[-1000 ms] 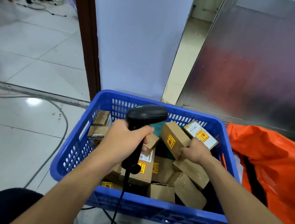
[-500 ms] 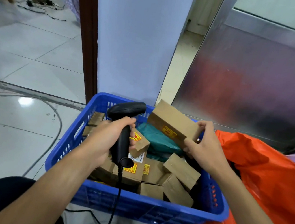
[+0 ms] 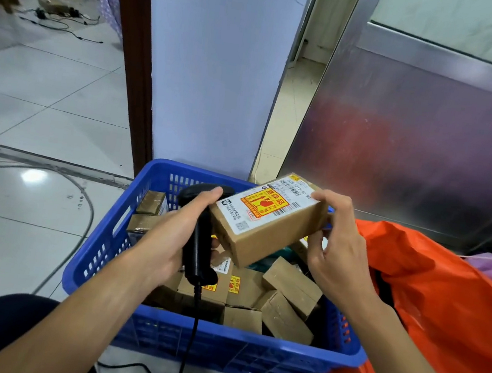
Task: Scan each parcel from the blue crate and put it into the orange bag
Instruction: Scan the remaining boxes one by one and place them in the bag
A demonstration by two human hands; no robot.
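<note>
Holding the parcel (image 3: pixel 268 221) above the far right corner of the blue crate (image 3: pixel 216 346), the right hand (image 3: pixel 333 255) had its fingers clamped on its end; the left hand (image 3: pixel 167 241) gripped the scanner (image 3: pixel 199 243), fingers wrapped round it. To scan well, I judged its head should face the barcodes (image 3: pixel 284 212) squarely. The brown box showed its white label (image 3: pixel 263 212) upward.

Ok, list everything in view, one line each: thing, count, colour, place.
crate: one, blue, on the floor, centre
parcels: several, brown, inside the crate
held parcel: one, brown with a white and yellow label, above the crate
scanner: one, black, corded, above the crate
bag: one, orange, right of the crate
cable: one, grey, on the floor, left
door frame: one, dark brown, behind the crate
panel: one, silver, back right
left hand: grips the scanner
right hand: holds the held parcel
</note>
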